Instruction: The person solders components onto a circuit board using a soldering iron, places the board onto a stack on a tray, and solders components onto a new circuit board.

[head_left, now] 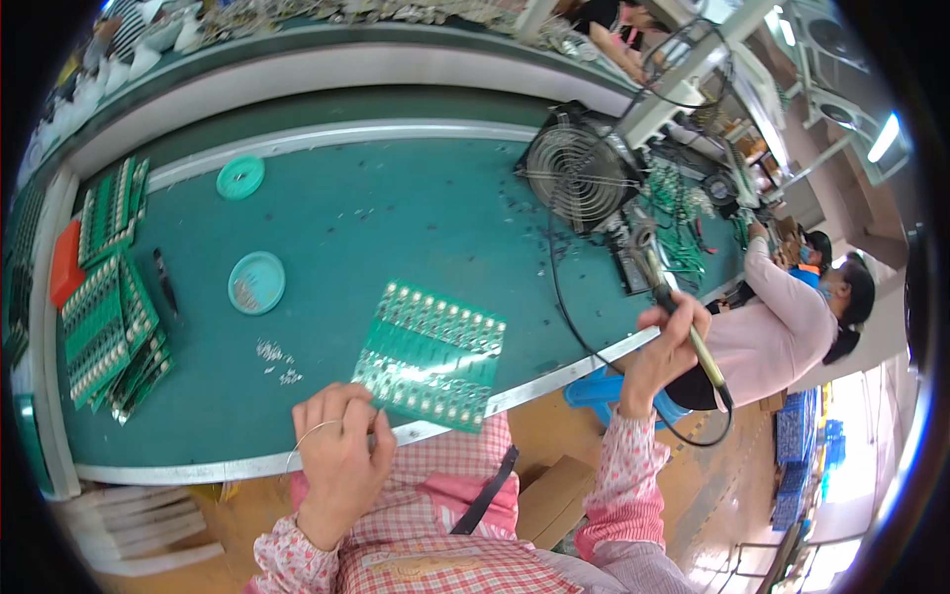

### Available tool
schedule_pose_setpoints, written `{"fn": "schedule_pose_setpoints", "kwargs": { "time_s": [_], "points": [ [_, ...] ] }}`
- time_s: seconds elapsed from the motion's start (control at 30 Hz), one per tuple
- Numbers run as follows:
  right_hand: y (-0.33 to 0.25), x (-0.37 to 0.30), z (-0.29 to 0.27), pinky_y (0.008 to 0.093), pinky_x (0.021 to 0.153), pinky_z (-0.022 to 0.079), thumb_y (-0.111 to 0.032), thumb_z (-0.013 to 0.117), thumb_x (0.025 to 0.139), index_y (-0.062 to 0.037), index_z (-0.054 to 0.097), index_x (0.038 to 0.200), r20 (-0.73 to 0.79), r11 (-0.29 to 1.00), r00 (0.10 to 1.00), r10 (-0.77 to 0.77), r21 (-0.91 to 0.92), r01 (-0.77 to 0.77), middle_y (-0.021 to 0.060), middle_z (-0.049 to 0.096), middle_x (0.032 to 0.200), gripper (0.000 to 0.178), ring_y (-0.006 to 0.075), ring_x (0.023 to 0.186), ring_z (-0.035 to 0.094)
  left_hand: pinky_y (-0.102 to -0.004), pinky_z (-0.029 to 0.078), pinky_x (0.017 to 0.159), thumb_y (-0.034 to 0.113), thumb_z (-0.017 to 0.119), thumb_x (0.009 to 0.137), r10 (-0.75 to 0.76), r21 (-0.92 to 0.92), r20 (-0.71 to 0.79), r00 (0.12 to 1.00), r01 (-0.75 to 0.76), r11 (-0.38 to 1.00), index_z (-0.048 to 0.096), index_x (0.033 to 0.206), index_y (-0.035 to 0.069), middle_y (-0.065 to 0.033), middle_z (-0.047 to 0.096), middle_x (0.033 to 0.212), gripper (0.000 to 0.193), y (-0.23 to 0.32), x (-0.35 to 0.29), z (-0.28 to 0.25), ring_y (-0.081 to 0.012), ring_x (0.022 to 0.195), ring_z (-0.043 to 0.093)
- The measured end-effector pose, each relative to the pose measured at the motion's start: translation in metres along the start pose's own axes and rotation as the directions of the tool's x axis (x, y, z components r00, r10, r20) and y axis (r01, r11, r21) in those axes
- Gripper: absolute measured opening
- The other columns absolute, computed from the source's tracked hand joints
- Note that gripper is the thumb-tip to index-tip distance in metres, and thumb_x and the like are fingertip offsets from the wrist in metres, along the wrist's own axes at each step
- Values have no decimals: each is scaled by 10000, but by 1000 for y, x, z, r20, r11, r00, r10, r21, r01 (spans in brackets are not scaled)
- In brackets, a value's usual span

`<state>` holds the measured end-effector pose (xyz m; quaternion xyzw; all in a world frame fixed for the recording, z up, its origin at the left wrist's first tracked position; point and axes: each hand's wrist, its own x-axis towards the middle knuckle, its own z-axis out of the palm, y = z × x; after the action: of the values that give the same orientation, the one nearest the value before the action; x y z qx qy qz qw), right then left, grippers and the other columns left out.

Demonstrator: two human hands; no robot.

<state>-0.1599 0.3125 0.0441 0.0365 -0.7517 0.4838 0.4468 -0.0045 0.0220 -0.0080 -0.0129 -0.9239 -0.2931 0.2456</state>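
A green circuit board [432, 354] with rows of pale square parts lies on the bench mat, its near edge reaching over the metal bench edge. My left hand [343, 450] is closed at the board's near left corner. A thin curved wire [297, 445], which looks like solder wire, runs out of its fingers. My right hand [671, 342] grips a soldering iron [705, 358] off to the right. The iron points away from me, its tip end by a small metal holder [642, 236]. Its black cable loops below the hand.
Stacked circuit boards [109, 332], an orange-red block [66, 263] and dark tweezers [166, 282] are at left. Two green dishes, one nearer [256, 283] and one farther [240, 177], stand by scattered small parts [277, 361]. A fan [579, 170] stands back right; a co-worker [782, 327] sits beyond.
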Motion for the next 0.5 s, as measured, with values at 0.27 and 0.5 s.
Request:
{"fn": "schedule_pose_setpoints", "kwargs": {
  "time_s": [0.27,0.5],
  "points": [
    [83,66,2,309,903,472,-163,564,1005,-32,640,1126,383,896,913,-139,-344,280,86,691,1063,194,169,1005,630,-427,385,818,8,658,769,-17,35,-1,1000,17,999,553,874,43,-98,620,988,153,3,0,-1,-308,961,586],
    [12,-45,-30,249,673,439,-80,613,930,-32,683,1049,413,984,900,-138,-48,173,44,604,855,146,114,734,529,-410,382,831,51,707,752,67,-82,-23,997,-69,994,637,882,111,-31,635,986,159,14,-7,-2,-242,937,593]
  ]
}}
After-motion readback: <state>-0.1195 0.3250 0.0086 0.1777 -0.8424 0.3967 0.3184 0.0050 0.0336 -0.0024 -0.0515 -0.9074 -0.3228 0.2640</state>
